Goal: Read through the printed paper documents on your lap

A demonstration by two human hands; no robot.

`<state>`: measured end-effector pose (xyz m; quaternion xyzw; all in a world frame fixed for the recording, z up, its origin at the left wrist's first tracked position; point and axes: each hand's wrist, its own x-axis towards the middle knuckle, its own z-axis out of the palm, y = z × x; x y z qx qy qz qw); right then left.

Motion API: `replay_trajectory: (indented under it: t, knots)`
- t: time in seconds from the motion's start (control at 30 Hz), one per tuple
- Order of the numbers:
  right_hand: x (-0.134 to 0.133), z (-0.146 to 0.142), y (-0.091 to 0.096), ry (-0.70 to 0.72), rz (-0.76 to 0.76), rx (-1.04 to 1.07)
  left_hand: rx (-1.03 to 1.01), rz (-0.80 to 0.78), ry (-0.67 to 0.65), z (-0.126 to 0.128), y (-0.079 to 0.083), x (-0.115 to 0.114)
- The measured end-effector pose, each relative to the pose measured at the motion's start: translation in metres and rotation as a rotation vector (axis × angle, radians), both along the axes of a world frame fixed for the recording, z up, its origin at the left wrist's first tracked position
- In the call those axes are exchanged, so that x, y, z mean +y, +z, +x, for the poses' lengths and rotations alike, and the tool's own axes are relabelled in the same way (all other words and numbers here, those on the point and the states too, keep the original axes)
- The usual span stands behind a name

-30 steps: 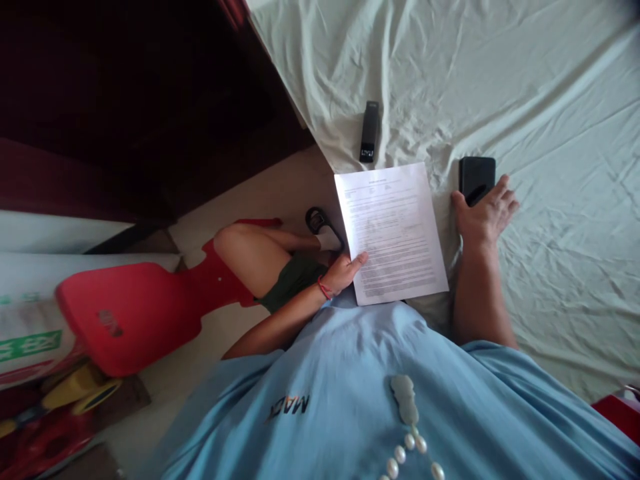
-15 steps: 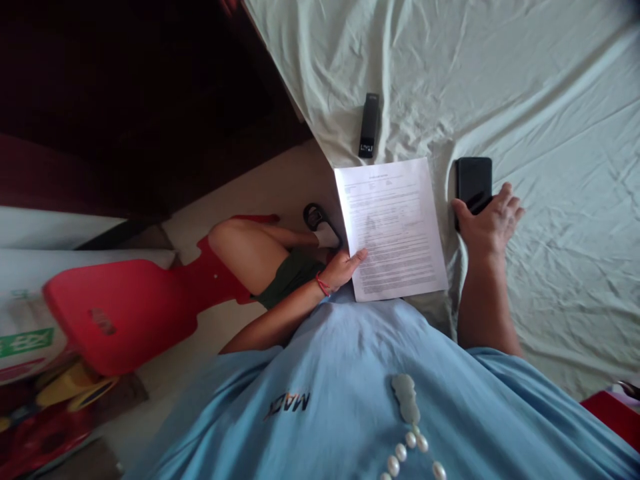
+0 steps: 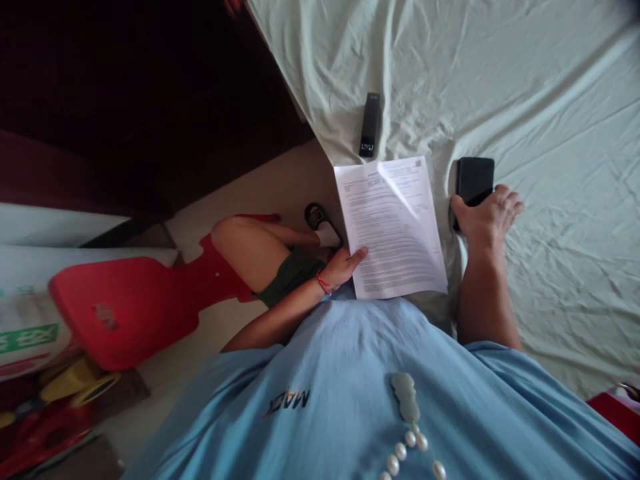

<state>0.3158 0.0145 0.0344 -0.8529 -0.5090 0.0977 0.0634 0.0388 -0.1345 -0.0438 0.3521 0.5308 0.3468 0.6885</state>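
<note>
Head view: the left hand (image 3: 344,264) pinches the paper (image 3: 393,230) at its near left corner, thumb on top. The paper lies at the bed's (image 3: 550,100) near edge. The right hand (image 3: 487,217) rests flat with fingers spread, touching a black phone (image 3: 475,177) just beside the paper.

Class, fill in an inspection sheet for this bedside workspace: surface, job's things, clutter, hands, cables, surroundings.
Surface: wrinkled pale bed sheet.
Job's things: printed sheet at the bed's edge; black phone to its right.
Clutter: small black device beyond the printed sheet.
Hands: left hand grips the printed sheet's lower left edge, thumb on top; right hand open, fingers resting on the black phone's near end.
Cables: nothing seen.
Surroundings: red plastic object and sandal on the floor; dark furniture at left.
</note>
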Motion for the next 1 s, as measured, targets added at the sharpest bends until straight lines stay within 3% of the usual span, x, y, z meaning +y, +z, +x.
replay_trajectory:
  t: [0.8, 0.9, 1.0]
  knots:
    - [0.013, 0.008, 0.000, -0.002, -0.086, 0.048, 0.025, -0.015, -0.018, -0.001, 0.002, 0.001]
    - [0.011, 0.009, 0.002, 0.047, -0.082, 0.043, 0.028, -0.003, -0.025, -0.001, 0.003, 0.001]
    - [-0.002, 0.003, 0.017, 0.174, 0.060, 0.063, 0.026, -0.002, -0.035, -0.002, 0.004, 0.002]
